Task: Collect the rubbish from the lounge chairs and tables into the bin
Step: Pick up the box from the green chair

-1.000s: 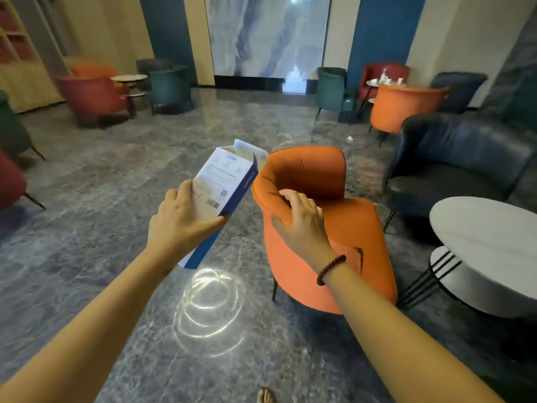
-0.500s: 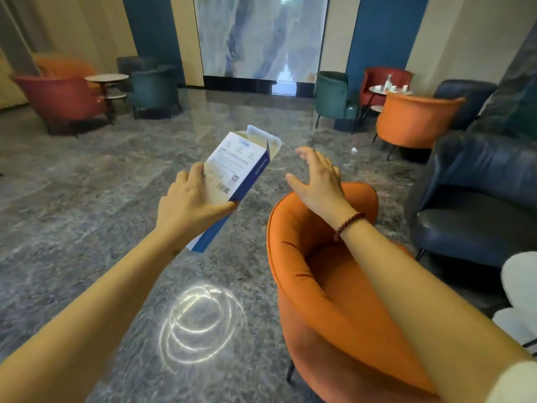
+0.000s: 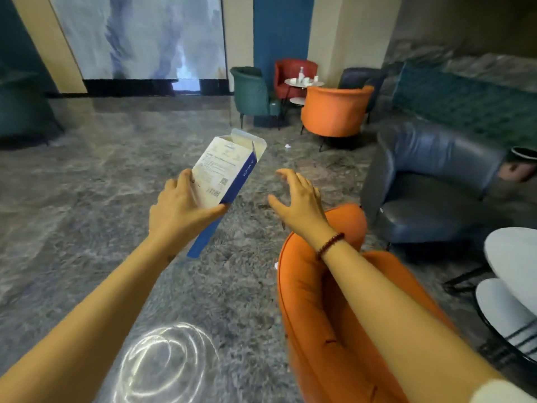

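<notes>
My left hand (image 3: pixel 180 213) grips an empty white and blue cardboard box (image 3: pixel 229 175), its top flap open, tilted up and to the right over the floor. My right hand (image 3: pixel 299 203) hovers open, fingers spread, just beyond the back of an orange lounge chair (image 3: pixel 308 301), holding nothing. A small white scrap (image 3: pixel 287 146) lies on the floor ahead. Another white scrap (image 3: pixel 275 265) peeks out beside the orange chair's left edge. No bin is in view.
A dark blue armchair (image 3: pixel 430 181) stands to the right, white round tables (image 3: pixel 511 257) at the right edge. Farther back are an orange chair (image 3: pixel 334 112), a green chair (image 3: pixel 252 91), a red chair (image 3: pixel 293 74) and a small table (image 3: pixel 303 82) with cups and a bottle.
My right hand has lifted off the orange chair's back and now reaches forward, open. The view has moved forward and turned right. The box stays in my left hand.
</notes>
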Demonstrator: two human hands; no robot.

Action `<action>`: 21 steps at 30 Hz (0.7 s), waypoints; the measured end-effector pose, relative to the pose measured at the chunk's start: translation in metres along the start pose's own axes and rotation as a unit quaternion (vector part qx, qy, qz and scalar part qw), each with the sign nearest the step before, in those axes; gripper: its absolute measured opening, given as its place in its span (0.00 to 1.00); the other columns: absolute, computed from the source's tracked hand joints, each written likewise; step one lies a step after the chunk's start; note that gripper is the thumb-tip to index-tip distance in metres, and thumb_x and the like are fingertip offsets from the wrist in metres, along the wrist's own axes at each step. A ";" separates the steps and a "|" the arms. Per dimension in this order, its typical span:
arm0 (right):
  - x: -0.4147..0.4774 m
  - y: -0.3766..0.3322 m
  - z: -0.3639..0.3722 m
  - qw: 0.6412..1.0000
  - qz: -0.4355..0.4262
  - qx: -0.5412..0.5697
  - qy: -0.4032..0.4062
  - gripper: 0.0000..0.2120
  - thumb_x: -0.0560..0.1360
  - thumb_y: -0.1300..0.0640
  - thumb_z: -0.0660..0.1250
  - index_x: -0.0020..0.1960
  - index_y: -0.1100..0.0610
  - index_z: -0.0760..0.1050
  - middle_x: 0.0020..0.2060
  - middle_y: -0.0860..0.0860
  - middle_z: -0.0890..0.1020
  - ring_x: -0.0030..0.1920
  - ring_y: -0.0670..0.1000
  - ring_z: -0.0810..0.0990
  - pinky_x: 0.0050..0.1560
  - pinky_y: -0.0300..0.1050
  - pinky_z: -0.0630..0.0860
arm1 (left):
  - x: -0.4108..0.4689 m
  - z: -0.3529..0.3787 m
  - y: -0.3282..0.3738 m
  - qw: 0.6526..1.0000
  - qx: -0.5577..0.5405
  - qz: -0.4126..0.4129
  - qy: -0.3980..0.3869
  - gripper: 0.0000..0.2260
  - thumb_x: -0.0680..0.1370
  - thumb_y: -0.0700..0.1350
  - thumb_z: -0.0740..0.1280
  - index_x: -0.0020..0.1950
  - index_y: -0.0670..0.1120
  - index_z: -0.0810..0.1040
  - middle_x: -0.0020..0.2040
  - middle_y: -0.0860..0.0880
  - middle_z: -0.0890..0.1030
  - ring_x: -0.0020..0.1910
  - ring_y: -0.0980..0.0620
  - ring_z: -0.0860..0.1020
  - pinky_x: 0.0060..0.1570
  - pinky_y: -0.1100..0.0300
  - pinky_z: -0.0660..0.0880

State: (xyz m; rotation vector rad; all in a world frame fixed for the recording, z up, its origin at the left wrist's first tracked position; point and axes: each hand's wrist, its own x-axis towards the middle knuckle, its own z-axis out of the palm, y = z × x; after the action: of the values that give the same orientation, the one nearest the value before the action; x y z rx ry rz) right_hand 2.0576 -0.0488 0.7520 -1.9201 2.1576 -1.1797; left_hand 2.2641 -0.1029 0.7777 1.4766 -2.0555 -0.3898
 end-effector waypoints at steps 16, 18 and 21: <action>0.278 0.109 0.167 0.991 0.101 -0.077 0.029 0.25 0.74 0.49 0.63 0.68 0.54 0.62 0.64 0.54 0.70 0.64 0.56 0.67 0.63 0.51 0.59 | 0.351 0.129 -0.070 0.987 0.008 0.126 -0.096 0.37 0.66 0.62 0.70 0.68 0.47 0.61 0.62 0.45 0.71 0.58 0.44 0.72 0.46 0.52 0.69; 0.329 0.116 0.179 0.992 0.095 -0.077 0.039 0.25 0.74 0.49 0.63 0.68 0.53 0.62 0.64 0.53 0.70 0.64 0.56 0.67 0.63 0.52 0.59 | 0.403 0.134 -0.073 0.987 0.019 0.130 -0.091 0.37 0.67 0.62 0.70 0.69 0.48 0.61 0.62 0.45 0.72 0.58 0.44 0.73 0.47 0.51 0.70; 0.392 0.133 0.190 0.991 0.095 -0.079 0.060 0.24 0.74 0.49 0.64 0.67 0.53 0.63 0.64 0.54 0.71 0.64 0.57 0.67 0.63 0.52 0.59 | 0.473 0.150 -0.067 0.985 0.001 0.145 -0.091 0.36 0.67 0.61 0.70 0.68 0.48 0.61 0.60 0.45 0.72 0.56 0.44 0.73 0.48 0.50 0.72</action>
State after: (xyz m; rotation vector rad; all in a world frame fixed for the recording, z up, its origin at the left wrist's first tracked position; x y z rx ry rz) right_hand 1.9417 -0.4882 0.7211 -1.6867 2.5013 -1.1497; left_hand 2.1184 -0.5818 0.7543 1.1538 -2.3732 -0.4181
